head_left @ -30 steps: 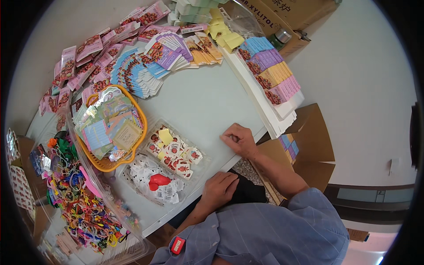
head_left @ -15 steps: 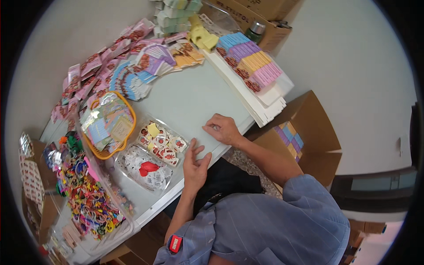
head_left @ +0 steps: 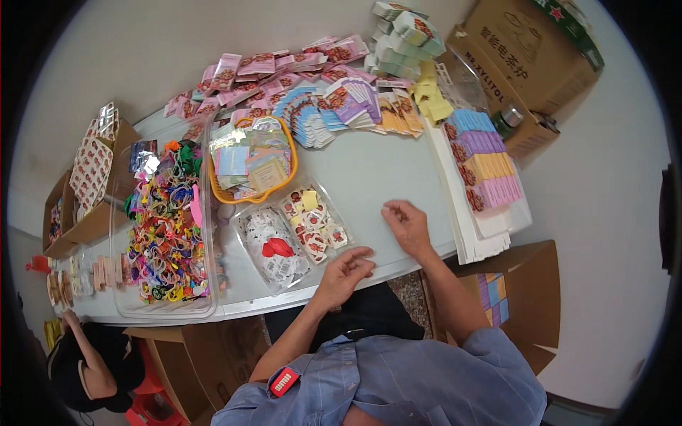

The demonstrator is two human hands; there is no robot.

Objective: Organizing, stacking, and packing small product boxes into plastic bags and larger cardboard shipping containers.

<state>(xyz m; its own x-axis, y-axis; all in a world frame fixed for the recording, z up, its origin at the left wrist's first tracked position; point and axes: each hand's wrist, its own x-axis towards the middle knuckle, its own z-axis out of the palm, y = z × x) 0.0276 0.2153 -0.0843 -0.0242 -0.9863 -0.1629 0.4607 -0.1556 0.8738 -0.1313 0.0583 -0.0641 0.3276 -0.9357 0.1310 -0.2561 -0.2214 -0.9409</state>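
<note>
My left hand hovers at the table's front edge, fingers stretched out and a little bent, with nothing in it. It is nearest to a clear tray of small printed cards with pieces of yellow paper among them. To its right, over the bare table top, is my right hand. Its fingers are curled in toward the thumb, and no object shows in them. Left of the cards stands a clear tray of small black-and-white packets, with a red piece on top.
A yellow basket of flat packets and a clear bin of colourful trinkets stand left. Pink packs and fanned blue packs lie behind. Stacked boxes and an open carton are right. Another person sits far left.
The view has turned and shifted, so the table now lies more level. My right hand stays curled and my left hand stays empty, both near the front edge. Another person has come into view.
</note>
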